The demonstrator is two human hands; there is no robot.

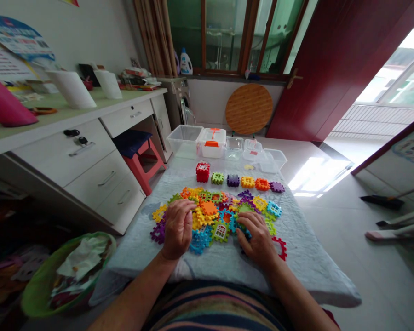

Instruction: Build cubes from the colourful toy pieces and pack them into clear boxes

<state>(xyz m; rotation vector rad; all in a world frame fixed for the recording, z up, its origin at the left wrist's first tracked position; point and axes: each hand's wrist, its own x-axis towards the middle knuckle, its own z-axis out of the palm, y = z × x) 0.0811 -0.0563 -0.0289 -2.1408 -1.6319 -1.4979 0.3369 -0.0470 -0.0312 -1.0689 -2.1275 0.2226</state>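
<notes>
A heap of colourful toothed plastic building tiles (221, 209) lies on a cloth-covered table (307, 257). My left hand (177, 227) rests on the heap's left side, fingers curled down onto yellow and purple tiles. At the right side my right hand (257, 236) presses its bent fingers on a blue tile (235, 224). Behind the heap stands a row of sorted tiles: a red stack (203, 172), then green (217, 178), purple (233, 180), yellow (247, 182), orange (262, 184) and violet (277, 186). A red tile (281, 248) lies beside my right wrist.
Clear plastic boxes (211, 142) stand at the table's far end. A white desk with drawers (89, 156) and a red stool (141, 161) are on the left. A green basket (51, 280) sits at lower left. Tiled floor lies to the right, a round wooden board (249, 108) leans on the far wall.
</notes>
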